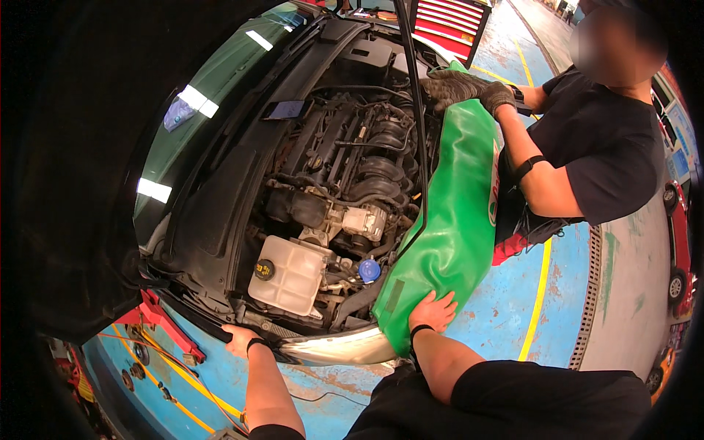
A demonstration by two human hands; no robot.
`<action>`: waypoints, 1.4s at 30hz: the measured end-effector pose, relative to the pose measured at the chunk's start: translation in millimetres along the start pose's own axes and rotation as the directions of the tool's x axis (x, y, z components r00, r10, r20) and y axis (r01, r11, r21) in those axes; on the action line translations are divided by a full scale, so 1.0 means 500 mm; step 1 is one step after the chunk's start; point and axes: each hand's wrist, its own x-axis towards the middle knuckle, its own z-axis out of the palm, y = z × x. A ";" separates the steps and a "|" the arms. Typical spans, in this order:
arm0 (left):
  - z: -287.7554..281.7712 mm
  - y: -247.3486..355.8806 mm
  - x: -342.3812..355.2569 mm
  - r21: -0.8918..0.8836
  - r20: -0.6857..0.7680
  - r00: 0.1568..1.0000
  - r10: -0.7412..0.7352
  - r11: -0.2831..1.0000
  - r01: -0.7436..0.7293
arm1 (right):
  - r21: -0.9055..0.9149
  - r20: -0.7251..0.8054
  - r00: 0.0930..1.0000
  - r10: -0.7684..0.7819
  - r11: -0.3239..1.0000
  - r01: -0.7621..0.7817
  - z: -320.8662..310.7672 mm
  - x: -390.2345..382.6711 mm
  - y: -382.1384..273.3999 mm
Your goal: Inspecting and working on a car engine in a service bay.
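Observation:
My left hand [239, 341] is at the near fender [334, 347] of a car, its fingers bent over the dark edge strip and partly hidden. Flat on the near end of a green fender cover [458, 198] lies my right hand [434, 314], fingers spread. The cover drapes over the car's front, wrinkled near my hand. Across the bay, a co-worker in dark gloves [469, 92] has both hands at the cover's far end. The engine [352, 158] lies exposed between us, with a whitish coolant tank [287, 275] and a blue cap [369, 270] closest to me.
A thin black prop rod [416, 95] slants over the engine bay. A phone-like device [287, 110] rests by the windshield cowl. Beyond stands a red tool cabinet [453, 28]. A red jack-like tool [170, 326] and loose parts are on the blue floor at left.

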 end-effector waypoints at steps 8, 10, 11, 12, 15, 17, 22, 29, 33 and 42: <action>-0.002 0.003 -0.004 0.027 0.013 1.000 -0.005 1.000 0.005 | -0.009 0.010 1.000 -0.001 1.000 0.001 0.008 0.004 0.004; -0.002 0.001 -0.004 0.025 0.008 1.000 -0.007 1.000 0.006 | -0.012 0.004 1.000 -0.001 1.000 0.002 0.004 0.003 0.001; -0.002 0.001 -0.004 0.024 0.004 1.000 -0.006 1.000 0.006 | -0.012 0.004 1.000 -0.003 1.000 0.003 0.005 0.003 0.002; -0.003 0.001 -0.004 0.024 0.003 1.000 -0.008 1.000 0.008 | -0.012 0.003 1.000 -0.003 1.000 0.003 0.006 0.003 0.003; -0.008 0.004 -0.008 0.024 0.024 1.000 -0.014 1.000 0.013 | -0.012 -0.002 1.000 -0.007 1.000 0.006 0.010 0.004 0.005; -0.007 0.005 -0.010 0.013 0.026 1.000 -0.011 1.000 0.010 | -0.013 -0.009 1.000 -0.009 1.000 0.009 0.016 0.007 0.009; 0.000 0.001 0.002 0.022 0.022 1.000 -0.020 1.000 0.019 | -0.028 -0.050 0.999 -0.016 0.999 0.015 0.027 0.008 0.011; 0.012 -0.002 0.012 0.030 -0.010 1.000 -0.008 1.000 0.008 | -0.033 -0.046 0.999 -0.030 0.999 0.028 0.024 0.003 0.011; 0.014 -0.004 0.009 0.020 -0.038 0.999 -0.006 1.000 0.007 | -0.047 -0.045 0.999 -0.018 0.999 0.016 0.026 0.008 0.010; -0.002 -0.002 0.002 0.009 -0.013 1.000 -0.010 1.000 0.010 | -0.036 -0.035 0.999 -0.021 0.999 0.020 0.033 0.009 0.016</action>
